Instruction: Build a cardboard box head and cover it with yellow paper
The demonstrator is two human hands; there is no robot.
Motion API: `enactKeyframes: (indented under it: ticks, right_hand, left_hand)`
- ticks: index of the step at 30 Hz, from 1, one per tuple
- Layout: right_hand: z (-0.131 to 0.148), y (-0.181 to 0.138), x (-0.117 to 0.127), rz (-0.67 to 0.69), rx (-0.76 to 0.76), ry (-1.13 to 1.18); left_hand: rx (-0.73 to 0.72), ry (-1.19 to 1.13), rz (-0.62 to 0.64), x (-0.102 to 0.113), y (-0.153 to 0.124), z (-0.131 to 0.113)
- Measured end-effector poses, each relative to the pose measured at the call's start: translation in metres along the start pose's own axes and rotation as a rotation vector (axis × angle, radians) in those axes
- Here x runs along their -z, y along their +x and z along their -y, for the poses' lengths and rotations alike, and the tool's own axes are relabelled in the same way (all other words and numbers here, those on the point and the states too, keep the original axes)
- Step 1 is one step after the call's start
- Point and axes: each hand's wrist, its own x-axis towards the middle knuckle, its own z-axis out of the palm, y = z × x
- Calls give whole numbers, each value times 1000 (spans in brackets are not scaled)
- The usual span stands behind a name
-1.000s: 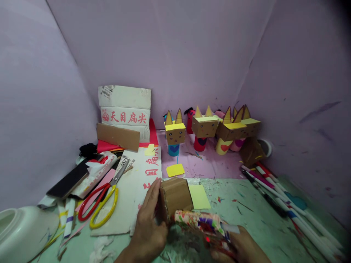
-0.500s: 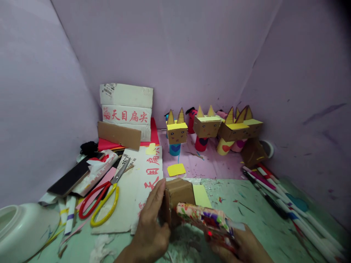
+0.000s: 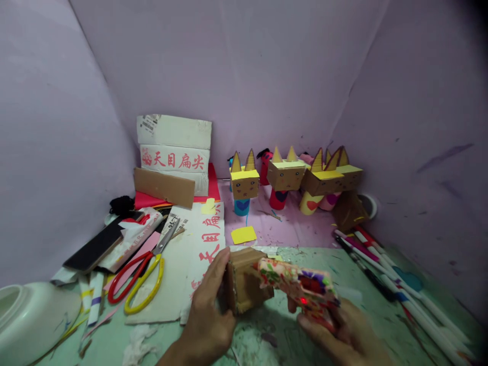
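Note:
In the head view, my left hand (image 3: 209, 312) grips a small brown cardboard box (image 3: 249, 290) by its left side, above the green tabletop. My right hand (image 3: 339, 333) is wrapped round the handle of a glue gun (image 3: 295, 277) covered in a floral pattern, with a red light glowing on it. The gun's nozzle points left and is at the box's upper right edge; whether it touches I cannot tell. Behind the box lies a pale yellow paper piece (image 3: 275, 257), mostly covered. A brighter yellow paper piece (image 3: 244, 235) lies farther back.
Several cardboard cat figures (image 3: 244, 185) stand at the back. Red-and-yellow scissors (image 3: 162, 269) rest on white printed cardboard (image 3: 168, 300) at left. A white jar (image 3: 41, 315) lies at front left. Markers (image 3: 404, 290) line the right side. Purple walls (image 3: 267, 76) enclose the table.
The glue gun has moved up and right, its nozzle now along the box's upper edge. The box has turned slightly, showing more of its near face. My left hand keeps its grip.

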Motion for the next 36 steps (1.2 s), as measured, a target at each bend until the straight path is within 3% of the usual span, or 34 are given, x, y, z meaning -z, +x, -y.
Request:
enactKeyframes:
  ticks: [4, 9, 14, 20, 28, 36]
  right_hand:
    - [1, 9, 13, 10, 16, 122]
    - [-3, 8, 17, -17, -54, 159]
    - [-5, 9, 18, 54, -31, 112]
    - [-4, 11, 16, 58, -19, 153]
    - [-14, 9, 9, -2, -10, 83]
    - [-16, 7, 7, -43, -9, -28]
  left_hand:
    - [306, -326, 45, 1, 6, -10]
    - [388, -390, -4, 2, 10, -12]
    - [400, -328, -16, 0, 7, -7]
    - [247, -205, -38, -3, -1, 9]
    - [212, -147, -41, -3, -1, 10]
    - [239, -233, -48, -4, 1, 6]
